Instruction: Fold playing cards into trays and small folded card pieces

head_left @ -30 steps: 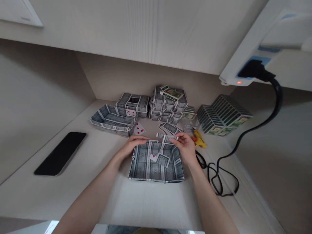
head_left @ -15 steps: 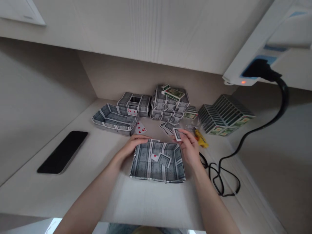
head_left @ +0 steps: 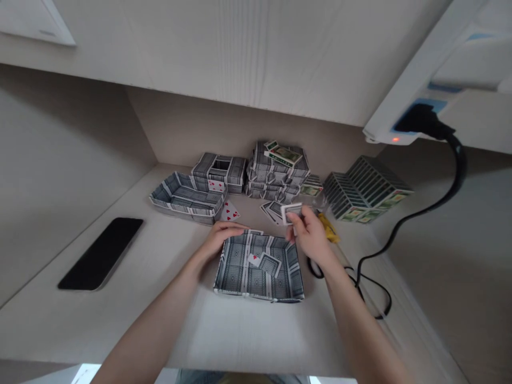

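Observation:
In front of me is a shallow box [head_left: 236, 277] made of folded grey-patterned playing cards. Two loose cards [head_left: 270, 264] lie inside it, one partly over the other. My left hand [head_left: 224, 236] grips the box at its back left corner, its fingers partly hidden behind the wall. Between the thumb and fingers of my right hand [head_left: 310, 232], a playing card [head_left: 291, 213] is pinched, back pattern showing, above the far right corner of the box. Just behind it, several loose cards [head_left: 272, 210] lie fanned on the desk.
At the back left stand an open card tray [head_left: 186, 200] and a card box with a square hole [head_left: 220, 173]. Stacked card boxes [head_left: 276, 173] are beside them. Striped stacks of card packs [head_left: 366, 189], a yellow wrapper [head_left: 328, 228] and a black cable [head_left: 390, 234] are right; a phone [head_left: 102, 253] lies left.
My right hand has raised the card slightly and turned it, so its patterned back now shows more broadly. My left hand and the box stay nearly where they were.

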`<state>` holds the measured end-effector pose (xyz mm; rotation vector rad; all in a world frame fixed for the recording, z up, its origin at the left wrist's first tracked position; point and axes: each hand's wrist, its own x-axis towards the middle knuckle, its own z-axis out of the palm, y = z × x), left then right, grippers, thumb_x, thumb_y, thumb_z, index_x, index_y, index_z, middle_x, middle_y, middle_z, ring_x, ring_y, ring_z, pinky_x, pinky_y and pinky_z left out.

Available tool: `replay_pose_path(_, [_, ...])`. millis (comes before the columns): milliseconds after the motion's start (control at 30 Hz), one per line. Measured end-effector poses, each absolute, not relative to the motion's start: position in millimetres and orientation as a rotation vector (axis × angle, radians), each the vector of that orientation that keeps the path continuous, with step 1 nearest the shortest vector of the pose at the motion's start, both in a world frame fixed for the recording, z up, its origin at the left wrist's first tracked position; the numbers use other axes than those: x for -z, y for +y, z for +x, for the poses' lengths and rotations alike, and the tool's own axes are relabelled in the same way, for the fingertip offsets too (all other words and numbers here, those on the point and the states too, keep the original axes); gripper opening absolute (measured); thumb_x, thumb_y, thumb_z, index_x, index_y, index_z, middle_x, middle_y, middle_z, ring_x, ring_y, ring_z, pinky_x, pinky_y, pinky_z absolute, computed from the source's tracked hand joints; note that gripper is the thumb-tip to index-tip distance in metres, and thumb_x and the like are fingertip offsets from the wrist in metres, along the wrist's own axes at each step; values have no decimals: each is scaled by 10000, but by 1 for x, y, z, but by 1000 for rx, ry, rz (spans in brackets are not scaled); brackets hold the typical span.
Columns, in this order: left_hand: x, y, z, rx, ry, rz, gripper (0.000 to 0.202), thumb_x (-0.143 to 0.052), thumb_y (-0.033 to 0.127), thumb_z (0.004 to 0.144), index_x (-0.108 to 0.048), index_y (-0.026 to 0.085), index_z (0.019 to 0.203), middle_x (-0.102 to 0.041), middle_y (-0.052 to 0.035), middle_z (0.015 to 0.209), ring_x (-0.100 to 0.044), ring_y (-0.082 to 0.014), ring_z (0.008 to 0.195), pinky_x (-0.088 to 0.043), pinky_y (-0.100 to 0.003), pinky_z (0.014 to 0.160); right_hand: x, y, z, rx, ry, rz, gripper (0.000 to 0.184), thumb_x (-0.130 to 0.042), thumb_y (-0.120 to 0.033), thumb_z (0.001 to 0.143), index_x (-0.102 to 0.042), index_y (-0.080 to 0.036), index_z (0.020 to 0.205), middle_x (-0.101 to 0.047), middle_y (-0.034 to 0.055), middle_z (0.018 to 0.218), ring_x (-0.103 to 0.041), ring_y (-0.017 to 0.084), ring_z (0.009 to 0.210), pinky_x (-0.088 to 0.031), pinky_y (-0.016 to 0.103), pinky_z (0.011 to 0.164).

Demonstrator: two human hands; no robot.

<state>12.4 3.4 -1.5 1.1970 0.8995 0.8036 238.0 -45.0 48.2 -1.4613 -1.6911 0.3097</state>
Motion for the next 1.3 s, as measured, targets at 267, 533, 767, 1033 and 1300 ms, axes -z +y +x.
replay_pose_path(267, [1,1,14,-806,912,1205,225,-618,271,619,-700,157,795,-698,-25,757,-613,-189,740,-442,-262,662,-63,-45,225,-144,-2295,-1633,217,-452,-322,824,-544,-215,989,-626,53,865,-574,186,804,-394,263,682])
replay_pose_path(533, [3,3,13,-807,877,1209,221,-610,267,623,-700,149,788,-698,-34,765,-614,-193,755,-443,-276,698,-75,-47,225,-167,-2391,-1635,200,-443,-329,835,-601,-217,885,-645,37,815,-590,170,797,-392,240,672])
replay_pose_path(767, [2,4,14,-822,867,1220,214,-604,262,626,-701,151,781,-697,-32,761,-611,-194,768,-442,-282,723,-66,-43,217,-215,-2429,-1578,173,-459,-268,828,-608,-201,885,-642,44,862,-568,164,869,-392,248,741])
replay_pose_path(1033, [5,3,16,-862,886,1249,213,-595,276,623,-702,152,759,-694,-33,764,-605,-205,792,-433,-298,756,-68,-39,209,-289,-2456,-1504,155,-481,-202,800,-631,-200,841,-638,45,815,-574,159,807,-397,256,716])
replay_pose_path(1300, [12,4,19,-917,889,1244,185,-592,270,621,-696,146,712,-684,-26,732,-593,-186,756,-418,-273,717,-62,-32,202,-401,-2436,-1419,167,-478,-178,800,-642,-181,834,-627,47,801,-565,152,780,-397,251,706])
